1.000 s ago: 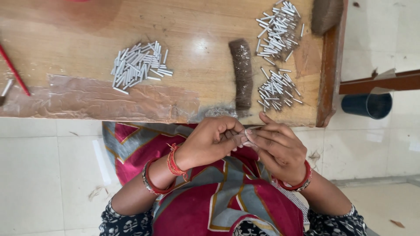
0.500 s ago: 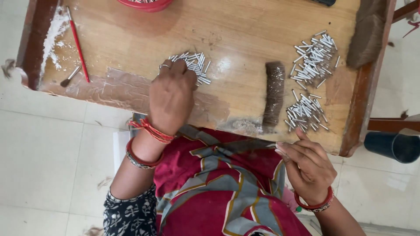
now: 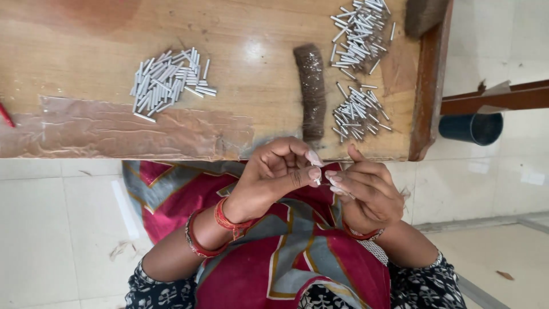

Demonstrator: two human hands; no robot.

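Left hand (image 3: 274, 171): curled, fingertips pinching small white tube (image 3: 318, 181) above lap.
Right hand (image 3: 360, 189): fingertips meet same tube, pinching.
Tube piles (image 3: 168, 83): three on wooden table (image 3: 86, 51).
Dark roll (image 3: 311, 91): one.

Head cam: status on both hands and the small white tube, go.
Left hand and right hand meet over the lap, fingertips pinching a small white tube. Tube piles untouched on the wooden table. Nothing in the way.

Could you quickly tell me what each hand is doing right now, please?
Left hand: pinched shut on a small white tube.
Right hand: fingers closed, touching the same tube.
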